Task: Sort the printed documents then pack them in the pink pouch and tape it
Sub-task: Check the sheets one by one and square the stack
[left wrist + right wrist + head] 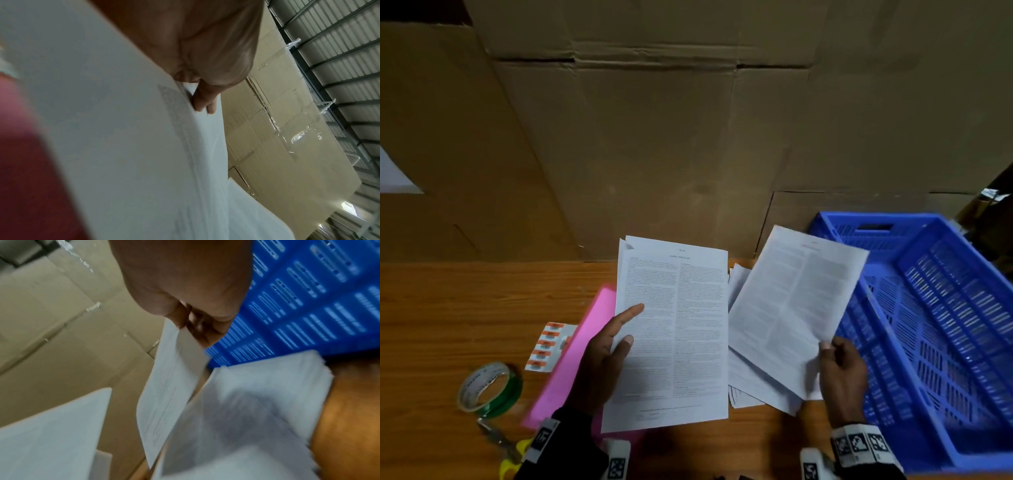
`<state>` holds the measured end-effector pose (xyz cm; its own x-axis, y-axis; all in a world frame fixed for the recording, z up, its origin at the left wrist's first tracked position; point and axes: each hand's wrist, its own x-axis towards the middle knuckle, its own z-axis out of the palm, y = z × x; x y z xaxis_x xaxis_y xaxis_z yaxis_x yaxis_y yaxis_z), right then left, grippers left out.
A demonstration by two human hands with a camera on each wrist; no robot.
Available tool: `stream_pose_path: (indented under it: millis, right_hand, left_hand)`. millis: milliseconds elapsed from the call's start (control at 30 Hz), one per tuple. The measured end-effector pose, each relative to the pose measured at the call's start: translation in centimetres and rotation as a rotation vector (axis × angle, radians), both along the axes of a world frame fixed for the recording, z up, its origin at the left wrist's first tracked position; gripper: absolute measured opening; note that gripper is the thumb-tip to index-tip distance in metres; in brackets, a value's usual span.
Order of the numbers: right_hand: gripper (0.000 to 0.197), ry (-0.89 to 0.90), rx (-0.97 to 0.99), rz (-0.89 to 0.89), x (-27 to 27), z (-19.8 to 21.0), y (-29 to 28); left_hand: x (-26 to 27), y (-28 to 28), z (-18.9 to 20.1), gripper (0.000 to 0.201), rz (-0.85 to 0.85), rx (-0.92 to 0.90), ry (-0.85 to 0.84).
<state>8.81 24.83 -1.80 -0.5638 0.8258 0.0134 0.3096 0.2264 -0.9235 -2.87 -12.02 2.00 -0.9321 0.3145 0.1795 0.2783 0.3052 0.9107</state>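
My left hand (606, 346) holds a stack of printed sheets (674, 329) by its left edge, thumb and forefinger on the top page; the left wrist view shows fingers (203, 100) curled behind the paper (123, 146). My right hand (839, 366) pinches one printed sheet (794, 305) at its lower corner, lifted above a loose pile of documents (753, 380) on the table. In the right wrist view the right hand (197, 324) grips that sheet (170, 386) over the pile (257, 402). The pink pouch (578, 346) lies flat under the left stack.
A blue slotted plastic crate (935, 325) stands at the right. A green tape roll (489, 390), yellow-handled scissors (506, 448) and a sheet of orange labels (548, 346) lie at the left on the wooden table (448, 308). Cardboard boxes (654, 137) wall off the back.
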Motion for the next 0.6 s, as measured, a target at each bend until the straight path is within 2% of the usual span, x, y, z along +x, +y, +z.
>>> stream_pose_path:
  millis: [67, 233, 367, 467, 600]
  right_hand:
    - [0.004, 0.133, -0.029, -0.012, -0.4, 1.9, 0.0]
    - [0.008, 0.319, -0.005, -0.102, -1.2, 5.8, 0.1]
    - [0.018, 0.417, -0.144, -0.015, -1.5, 7.7, -1.3]
    - [0.017, 0.394, -0.240, 0.116, -1.6, 7.9, -2.3]
    - [0.011, 0.152, -0.184, 0.412, -1.7, 6.1, -4.1]
  left_hand:
    - [0.0, 0.1, 0.2, 0.044, -0.003, 0.009, -0.020]
    - [-0.3, 0.5, 0.3, 0.046, 0.013, 0.039, -0.058]
    - [-0.4, 1.0, 0.2, 0.043, -0.017, 0.045, -0.084]
    - [-0.1, 1.4, 0.7, 0.044, -0.022, 0.022, -0.100]
    - [0.8, 2.3, 2.2, 0.041, -0.050, 0.075, -0.194]
